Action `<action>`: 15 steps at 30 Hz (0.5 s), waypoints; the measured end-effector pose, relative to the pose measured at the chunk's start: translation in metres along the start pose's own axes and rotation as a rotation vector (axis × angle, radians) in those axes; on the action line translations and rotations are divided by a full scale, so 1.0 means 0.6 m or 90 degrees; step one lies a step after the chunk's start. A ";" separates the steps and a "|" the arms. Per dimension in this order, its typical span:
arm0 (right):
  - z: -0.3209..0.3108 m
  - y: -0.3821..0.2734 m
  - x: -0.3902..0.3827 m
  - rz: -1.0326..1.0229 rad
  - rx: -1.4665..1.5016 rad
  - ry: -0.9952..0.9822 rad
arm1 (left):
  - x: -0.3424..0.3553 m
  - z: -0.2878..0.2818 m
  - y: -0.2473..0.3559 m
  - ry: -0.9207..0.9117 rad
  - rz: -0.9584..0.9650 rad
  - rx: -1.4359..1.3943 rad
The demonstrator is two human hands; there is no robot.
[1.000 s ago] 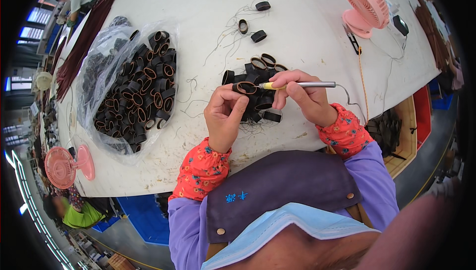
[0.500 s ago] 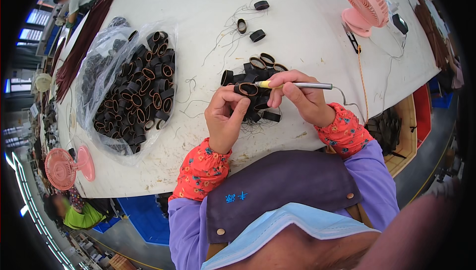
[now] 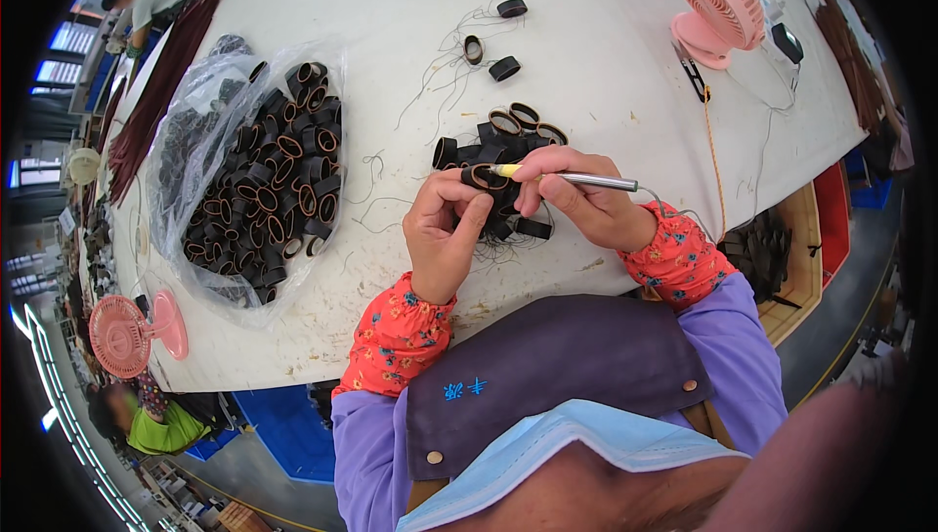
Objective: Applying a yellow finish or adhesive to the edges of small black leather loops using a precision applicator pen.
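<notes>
My left hand [image 3: 442, 231] pinches a small black leather-like loop [image 3: 477, 178] between thumb and fingers. In my right hand [image 3: 591, 202] is a slim metal pen-shaped tool [image 3: 608, 182] with a yellow section near its tip and a thin cord at its back end. The tool's tip is at the loop's upper edge; whether they touch I cannot tell. Just beyond and beneath my hands lies a pile of similar black loops [image 3: 500, 146], with loose dark threads around it. My fingers partly cover this pile.
Left of my hands, a clear plastic bag [image 3: 230, 302] holds many black loops. Three loops with trailing threads [image 3: 503, 69] lie farther back. A pink fan [image 3: 718, 4] and black thread snips [image 3: 692, 73] with an orange cord are at the right; another pink fan [image 3: 122, 335] is at the left.
My right hand and the tool have shifted slightly left, and the tip has moved a little farther left along the loop. My left hand keeps hold of the loop.
</notes>
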State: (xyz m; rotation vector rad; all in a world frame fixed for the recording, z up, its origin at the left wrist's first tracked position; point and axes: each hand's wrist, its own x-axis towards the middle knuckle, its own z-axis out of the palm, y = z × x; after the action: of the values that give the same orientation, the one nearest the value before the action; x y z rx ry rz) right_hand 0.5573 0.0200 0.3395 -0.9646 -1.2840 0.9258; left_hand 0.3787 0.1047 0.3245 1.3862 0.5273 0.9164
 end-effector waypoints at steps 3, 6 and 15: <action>-0.001 -0.001 -0.001 0.004 -0.010 -0.004 | -0.001 -0.001 0.000 0.003 0.001 -0.001; -0.003 -0.004 -0.002 0.004 0.003 0.005 | 0.000 0.000 0.003 0.009 0.000 -0.010; 0.008 0.002 0.016 -0.059 -0.188 0.061 | -0.003 -0.001 0.000 -0.054 0.000 0.000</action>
State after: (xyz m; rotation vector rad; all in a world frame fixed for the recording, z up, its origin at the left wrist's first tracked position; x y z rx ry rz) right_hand 0.5532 0.0297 0.3420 -1.1533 -1.3950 0.6212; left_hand 0.3771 0.1037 0.3237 1.4191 0.4629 0.8527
